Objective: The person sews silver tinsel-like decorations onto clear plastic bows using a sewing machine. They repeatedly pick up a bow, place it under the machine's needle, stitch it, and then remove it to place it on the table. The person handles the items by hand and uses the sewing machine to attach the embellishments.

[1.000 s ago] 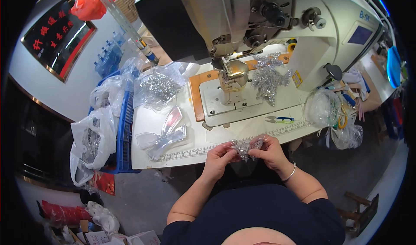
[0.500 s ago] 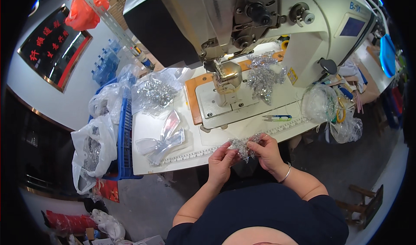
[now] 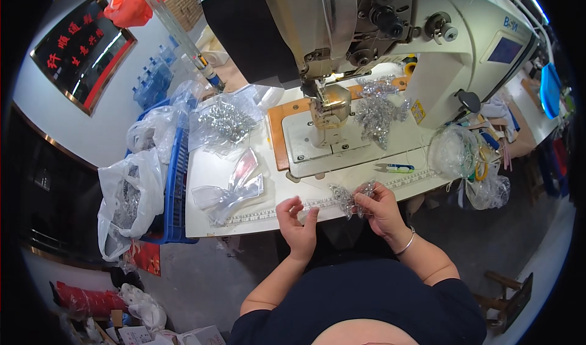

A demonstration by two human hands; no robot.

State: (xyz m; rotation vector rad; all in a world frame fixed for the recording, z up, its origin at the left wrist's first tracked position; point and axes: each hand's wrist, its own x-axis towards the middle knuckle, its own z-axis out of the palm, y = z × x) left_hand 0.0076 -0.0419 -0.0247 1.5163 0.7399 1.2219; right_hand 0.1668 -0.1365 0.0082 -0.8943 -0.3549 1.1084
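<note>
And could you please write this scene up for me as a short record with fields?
Left hand: open, nothing visible in it
Right hand: pinching a glittery silver piece near the table's front edge
Beyond the hands: white sewing machine, with silver glittery material on its bed
Table, left side: shiny bow-shaped piece
Table, front: ruler strip along the edge; small snips behind it, toward the right
Left of table: blue crate

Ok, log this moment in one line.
left hand: open, empty; right hand: pinching glittery silver bow-like piece; white sewing machine: beyond hands
</note>
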